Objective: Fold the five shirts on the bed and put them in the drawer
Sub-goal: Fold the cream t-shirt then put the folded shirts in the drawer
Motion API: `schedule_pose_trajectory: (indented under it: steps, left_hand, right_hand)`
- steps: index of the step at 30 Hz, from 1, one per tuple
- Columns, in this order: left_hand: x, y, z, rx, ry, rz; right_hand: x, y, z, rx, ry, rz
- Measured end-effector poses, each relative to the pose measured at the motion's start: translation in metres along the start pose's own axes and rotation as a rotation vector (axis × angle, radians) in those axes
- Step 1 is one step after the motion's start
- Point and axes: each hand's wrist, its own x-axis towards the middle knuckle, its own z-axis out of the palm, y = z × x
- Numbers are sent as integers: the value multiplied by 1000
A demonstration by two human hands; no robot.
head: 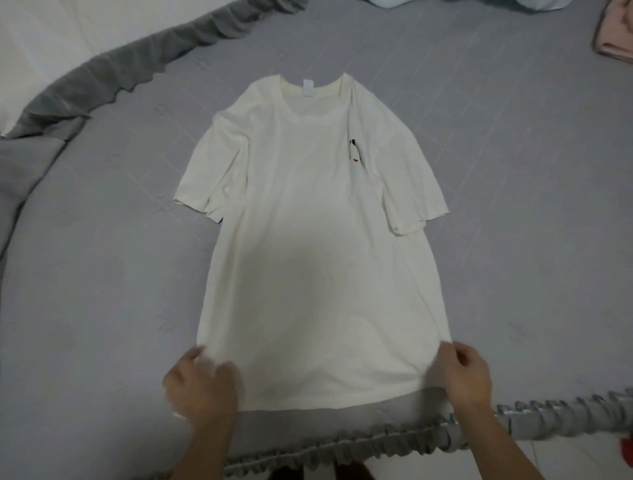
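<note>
A cream short-sleeved T-shirt lies spread flat on the grey bed cover, collar at the far end, hem toward me. It has a small dark mark on the right chest. My left hand rests on the hem's left corner; it is motion-blurred, fingers spread on the cloth. My right hand pinches the hem's right corner between thumb and fingers. No drawer is in view.
A folded pink garment lies at the far right edge of the bed. Pale blue cloth shows at the top edge. The cover's grey ruffled trim runs along the near edge, with white floor beyond.
</note>
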Motion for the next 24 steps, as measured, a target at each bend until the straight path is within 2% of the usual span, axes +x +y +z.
schedule_pose_trajectory:
  steps: [2, 5, 8, 12, 15, 19, 21, 24]
  left_hand:
    - [-12, 18, 19, 49, -167, 200]
    - [-43, 56, 47, -52, -417, 502]
    - [-79, 94, 76, -72, -602, 691]
    - [-121, 149, 117, -79, -663, 849]
    - [-145, 188, 148, -107, -639, 779]
    - [-154, 228, 179, -95, -585, 474]
    - [-151, 244, 192, -74, -564, 367]
    - [-151, 261, 206, 19, -515, 347]
  right_hand:
    - [7, -18, 5, 9, -63, -60]
    - [32, -45, 15, 24, -108, -139]
    - [62, -70, 22, 91, -171, -165]
    - [94, -89, 17, 191, -283, -259]
    - [113, -73, 1, 187, -334, -232]
    - [139, -63, -19, 107, -496, -136]
    - [159, -91, -18, 210, -514, -95]
    - [190, -157, 3, 390, -570, -57]
